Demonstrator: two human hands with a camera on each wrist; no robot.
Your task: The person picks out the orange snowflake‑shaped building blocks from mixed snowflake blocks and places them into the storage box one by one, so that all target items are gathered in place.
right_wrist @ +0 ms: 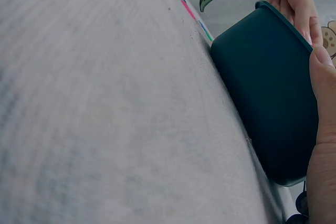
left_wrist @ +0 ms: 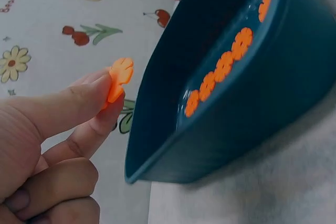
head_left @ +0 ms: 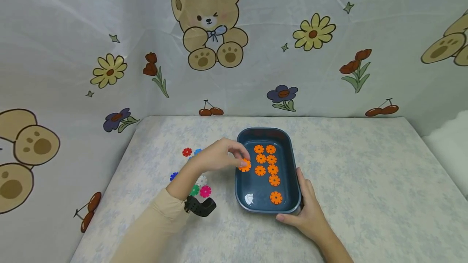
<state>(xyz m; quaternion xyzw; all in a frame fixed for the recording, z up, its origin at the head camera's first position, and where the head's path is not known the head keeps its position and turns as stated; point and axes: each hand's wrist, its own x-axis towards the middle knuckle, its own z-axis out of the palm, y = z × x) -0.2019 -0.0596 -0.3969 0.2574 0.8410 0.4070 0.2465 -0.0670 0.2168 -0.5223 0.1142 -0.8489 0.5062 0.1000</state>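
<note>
My left hand [head_left: 224, 155] pinches an orange notched plastic disc [head_left: 245, 167] between thumb and fingertips, over the left rim of a dark blue rectangular tub [head_left: 252, 184]. In the left wrist view the pinched disc [left_wrist: 122, 71] stands on edge, apart from the tub wall [left_wrist: 241, 121]. Several more orange discs [head_left: 272, 169] lie flat on the tub's floor, mostly in two columns. My right hand [head_left: 310, 214] grips the tub's near right corner, thumb at the near side and fingers along the right side. The right wrist view shows the tub's outer wall [right_wrist: 268, 95] beside the thumb.
Left of the tub, loose discs lie on the pale patterned tabletop [head_left: 365, 182]: red [head_left: 187, 151], pink [head_left: 205, 191], white, green and blue ones. My left forearm partly covers them. A printed cloth [head_left: 263, 68] hangs behind the table.
</note>
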